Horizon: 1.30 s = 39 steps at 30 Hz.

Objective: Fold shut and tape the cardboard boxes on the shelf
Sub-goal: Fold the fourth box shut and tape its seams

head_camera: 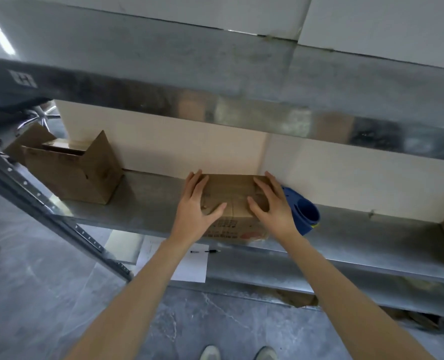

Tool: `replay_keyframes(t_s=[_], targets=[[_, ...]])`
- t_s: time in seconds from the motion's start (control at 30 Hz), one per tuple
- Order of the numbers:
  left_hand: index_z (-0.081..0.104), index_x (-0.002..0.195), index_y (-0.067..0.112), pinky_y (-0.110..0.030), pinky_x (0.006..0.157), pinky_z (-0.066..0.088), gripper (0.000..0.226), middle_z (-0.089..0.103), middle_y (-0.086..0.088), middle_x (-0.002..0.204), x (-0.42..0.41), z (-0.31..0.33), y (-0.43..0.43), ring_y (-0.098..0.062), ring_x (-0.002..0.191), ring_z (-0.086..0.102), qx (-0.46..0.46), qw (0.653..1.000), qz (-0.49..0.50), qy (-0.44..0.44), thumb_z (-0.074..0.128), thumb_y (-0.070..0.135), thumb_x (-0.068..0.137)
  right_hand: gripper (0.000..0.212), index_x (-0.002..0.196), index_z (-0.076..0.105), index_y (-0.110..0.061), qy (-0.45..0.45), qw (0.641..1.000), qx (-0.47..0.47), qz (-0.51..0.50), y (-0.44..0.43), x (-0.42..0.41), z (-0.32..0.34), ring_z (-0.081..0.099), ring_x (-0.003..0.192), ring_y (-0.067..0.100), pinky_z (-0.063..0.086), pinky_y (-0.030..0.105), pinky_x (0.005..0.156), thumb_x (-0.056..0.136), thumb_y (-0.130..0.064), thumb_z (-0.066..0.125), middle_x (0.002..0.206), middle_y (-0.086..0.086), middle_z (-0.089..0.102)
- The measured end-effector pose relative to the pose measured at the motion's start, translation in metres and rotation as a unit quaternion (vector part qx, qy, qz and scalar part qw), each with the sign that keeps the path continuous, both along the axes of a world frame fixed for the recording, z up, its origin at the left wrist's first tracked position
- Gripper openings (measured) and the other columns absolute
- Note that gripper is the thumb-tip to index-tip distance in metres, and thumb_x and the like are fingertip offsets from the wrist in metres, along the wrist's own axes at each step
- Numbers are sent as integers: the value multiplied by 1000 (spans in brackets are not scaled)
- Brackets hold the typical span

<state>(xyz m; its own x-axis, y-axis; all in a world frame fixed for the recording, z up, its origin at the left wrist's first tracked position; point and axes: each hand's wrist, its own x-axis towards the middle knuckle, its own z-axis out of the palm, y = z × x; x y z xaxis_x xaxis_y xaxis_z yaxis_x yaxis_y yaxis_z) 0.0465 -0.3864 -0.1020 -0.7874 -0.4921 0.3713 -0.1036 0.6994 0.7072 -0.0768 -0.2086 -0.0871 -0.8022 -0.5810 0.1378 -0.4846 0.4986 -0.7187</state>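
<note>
**A:** Head view. Left hand (197,203) and right hand (270,203) lie flat, nothing grasped, pressing down the flaps of the cardboard box (231,193). The box sits under both palms on the shelf (142,198).

**B:** Risk?

**A:** No tape visible on the seam. Lift a palm and the flaps likely spring up. The tape dispenser (304,211) lies just outside the right hand.

**B:** Room?

**A:** The shelf lip is below the wrists and the wall (163,141) just past the fingertips. There's bare shelf outward of the left hand, up to the open box (70,172).
</note>
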Motion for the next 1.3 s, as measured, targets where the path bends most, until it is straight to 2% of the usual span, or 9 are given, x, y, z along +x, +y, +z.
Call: replay_keyframes(t_s=[0.1, 0.23, 0.37, 0.57, 0.8, 0.93, 1.07, 1.2, 1.3], targets=[[52, 139, 9, -39, 118, 29, 70, 33, -4, 158, 1, 0, 1, -22, 151, 19, 18, 1000, -13, 15, 79, 38, 81, 50, 142, 47, -33, 18, 999, -17, 23, 2, 1, -1, 11, 149, 14, 17, 30, 118, 94, -36, 60, 160, -12, 21], [57, 134, 12, -42, 120, 28, 64, 36, 2, 157, -1, 0, 2, -18, 152, 17, 99, 995, -17, 27, 83, 31, 79, 45, 140, 49, -36, 13, 999, -4, 41, 2, -1, -1, 1, 150, 11, 9, 25, 115, 95, -38, 57, 158, -20, 22], [57, 132, 15, -46, 118, 33, 63, 39, 6, 153, -1, 1, 3, -13, 149, 21, 131, 990, -18, 45, 84, 30, 77, 54, 144, 46, -32, -53, 997, -62, 15, 1, 0, 0, 8, 149, 5, 16, 27, 118, 93, -36, 64, 158, -18, 23], [50, 139, 18, -40, 117, 37, 75, 25, 9, 161, -2, 1, 3, -9, 146, 28, 152, 987, -11, 58, 86, 27, 74, 62, 143, 46, -32, -87, 991, -98, -17, -1, 1, -1, 20, 142, -6, 31, 31, 116, 87, -37, 71, 160, -22, 14], [51, 138, 22, -40, 115, 38, 75, 28, 7, 159, -3, 0, 8, -9, 143, 34, 183, 980, 37, 65, 87, 29, 73, 75, 148, 32, -34, -110, 984, -126, -61, -3, 4, -4, 24, 144, 6, 29, 41, 118, 85, -38, 73, 159, -12, 22], [55, 134, 19, -39, 113, 42, 69, 27, 7, 160, -4, -2, 6, -11, 142, 37, 159, 985, 33, 62, 86, 29, 74, 75, 151, 31, -30, -84, 991, -85, -55, -2, 1, -6, 20, 144, 3, 28, 35, 118, 87, -41, 70, 160, -13, 19], [60, 125, 15, -36, 116, 32, 54, 36, 6, 157, -2, -2, 5, -17, 150, 23, 74, 995, 12, 72, 82, 30, 78, 56, 144, 41, -29, 32, 999, -37, -2, -1, -2, -6, 5, 149, 5, 17, 17, 113, 92, -39, 62, 160, -16, 16], [67, 118, 15, -29, 113, 34, 44, 54, 10, 142, -2, -5, 2, -13, 148, 27, 45, 996, 2, 76, 80, 31, 79, 48, 141, 46, -32, 38, 999, -11, 30, 1, -6, -6, 7, 149, 6, 19, 32, 118, 95, -39, 57, 155, -16, 29], [67, 117, 16, -28, 113, 32, 48, 56, 11, 137, -3, -4, 1, -12, 147, 28, 74, 994, -3, 80, 76, 44, 79, 49, 141, 45, -34, 23, 999, -6, 35, 2, -7, -4, 4, 146, 0, 15, 28, 116, 94, -41, 57, 154, -19, 28]])
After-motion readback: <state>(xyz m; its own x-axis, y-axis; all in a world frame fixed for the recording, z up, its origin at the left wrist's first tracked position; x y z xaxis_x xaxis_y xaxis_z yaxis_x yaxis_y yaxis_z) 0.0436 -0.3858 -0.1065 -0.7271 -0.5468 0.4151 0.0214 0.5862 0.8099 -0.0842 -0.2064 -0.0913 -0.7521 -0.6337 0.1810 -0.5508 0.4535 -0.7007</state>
